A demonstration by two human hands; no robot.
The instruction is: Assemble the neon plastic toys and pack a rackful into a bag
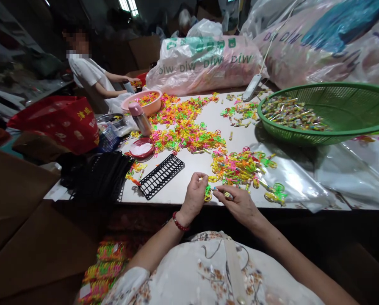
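Note:
My left hand [194,195] is closed in a pinch on a small green and yellow plastic toy piece [207,194] at the table's near edge. My right hand [236,202] is closed too, pinching a small wrapped candy stick [228,195] right beside that piece. Both hands touch each other over the white table [176,192]. Just beyond them lies a heap of neon plastic toy pieces [236,166]. A black plastic rack [161,176] lies to the left of my left hand.
A green mesh basket [329,135] of wrapped candies stands at right on clear plastic sheets [303,182]. A pink bowl [145,101], a pink bottle [140,118] and a red dish [142,149] sit at left. Big filled sacks [205,63] line the back. Another person [90,76] works at far left.

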